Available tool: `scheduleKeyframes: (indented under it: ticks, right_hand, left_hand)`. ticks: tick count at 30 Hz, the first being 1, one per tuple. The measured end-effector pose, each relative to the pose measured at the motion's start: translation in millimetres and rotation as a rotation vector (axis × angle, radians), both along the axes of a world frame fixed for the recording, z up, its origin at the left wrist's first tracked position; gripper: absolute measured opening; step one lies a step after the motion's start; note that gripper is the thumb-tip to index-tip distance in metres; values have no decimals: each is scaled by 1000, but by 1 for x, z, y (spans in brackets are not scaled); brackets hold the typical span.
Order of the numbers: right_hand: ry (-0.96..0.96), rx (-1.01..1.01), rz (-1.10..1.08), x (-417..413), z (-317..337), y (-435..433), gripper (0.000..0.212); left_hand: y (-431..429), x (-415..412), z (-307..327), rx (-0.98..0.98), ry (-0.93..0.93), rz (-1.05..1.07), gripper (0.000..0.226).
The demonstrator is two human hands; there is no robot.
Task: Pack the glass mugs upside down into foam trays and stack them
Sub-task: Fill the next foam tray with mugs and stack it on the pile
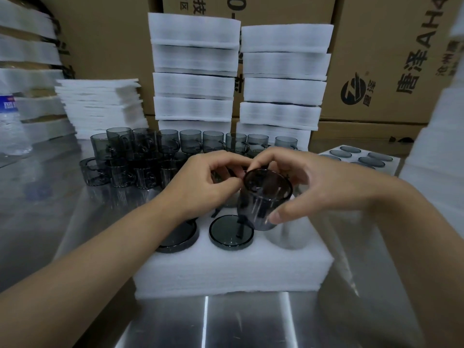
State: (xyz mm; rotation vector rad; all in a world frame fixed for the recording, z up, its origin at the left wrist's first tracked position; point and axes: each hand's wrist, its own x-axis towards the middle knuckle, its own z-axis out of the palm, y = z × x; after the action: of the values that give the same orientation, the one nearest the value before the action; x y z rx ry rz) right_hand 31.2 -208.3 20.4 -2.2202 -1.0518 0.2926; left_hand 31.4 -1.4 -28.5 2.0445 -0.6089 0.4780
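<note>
Both my left hand (200, 184) and right hand (308, 187) pinch an inverted smoky grey glass mug (263, 199), next lowering it into the white foam tray (233, 270)'s empty five-o'clock pocket (286, 237).

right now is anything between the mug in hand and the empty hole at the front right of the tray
Nothing visible blocks it. The mug, held by the right hand and left hand, hangs just above the empty hole in the foam tray.
</note>
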Motion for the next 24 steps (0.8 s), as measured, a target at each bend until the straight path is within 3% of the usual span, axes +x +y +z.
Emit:
scheduleKeyframes:
  ticks: [2,7,13,24]
  right_hand:
    - [11,-73,-15,1,4,-7,51]
    - [14,-291,-75,3,9,-20,60]
    - [-2,-330,-88,2,11,-24,64]
    - [49,-396,-157,0,8,-16,64]
  left_hand:
    - [0,2,-2,37,23,40,34]
    - [1,8,-4,34,64,106,26]
    - [2,8,-6,198,120,78,38]
    - [2,6,-4,253,72,42,44]
